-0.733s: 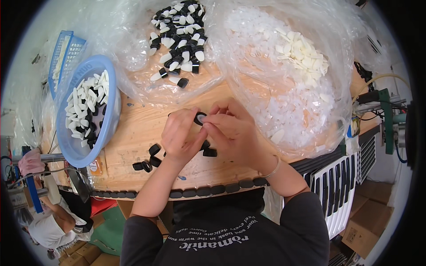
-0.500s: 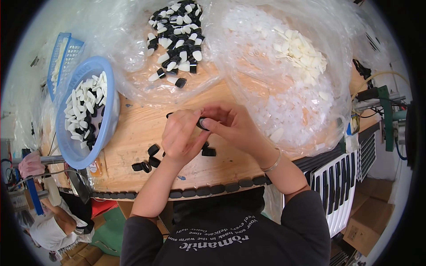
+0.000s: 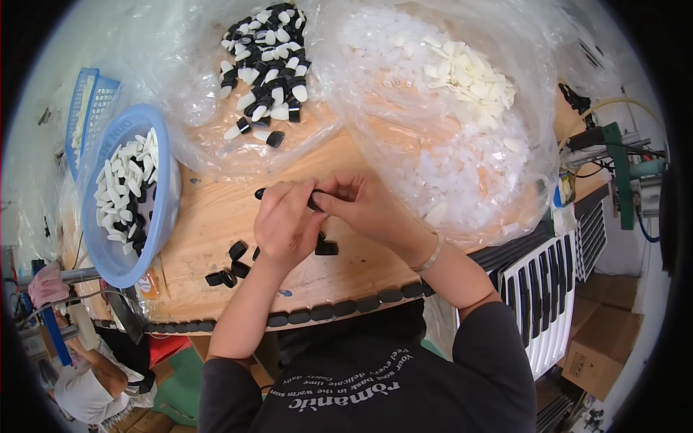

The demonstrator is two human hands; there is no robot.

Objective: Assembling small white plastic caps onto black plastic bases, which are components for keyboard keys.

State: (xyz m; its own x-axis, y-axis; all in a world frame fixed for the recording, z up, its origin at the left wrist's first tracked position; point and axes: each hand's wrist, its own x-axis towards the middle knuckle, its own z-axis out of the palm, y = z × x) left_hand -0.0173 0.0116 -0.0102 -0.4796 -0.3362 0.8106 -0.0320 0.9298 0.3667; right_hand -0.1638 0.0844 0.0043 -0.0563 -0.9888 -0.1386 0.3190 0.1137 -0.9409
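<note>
Above the middle of the wooden table, both hands meet around a small black cap-like piece. My right hand pinches it between thumb and fingers. My left hand is closed against the same piece from the other side, its fingertips partly hidden. Near the left fingers a dark piece shows; whether it is held or lying on the table I cannot tell. Beneath the hands lies another black piece. Several loose black caps lie to the left of my left forearm.
A blue basin with white and black pieces stands at left, a blue basket behind it. On plastic sheeting sit black caps with white inserts, cream oval pieces and translucent flakes. A black padded strip lines the table's front edge.
The whole view has shifted slightly, so the table's things appear further left. Both hands stay together on the black piece, and its paler inner face shows less now.
</note>
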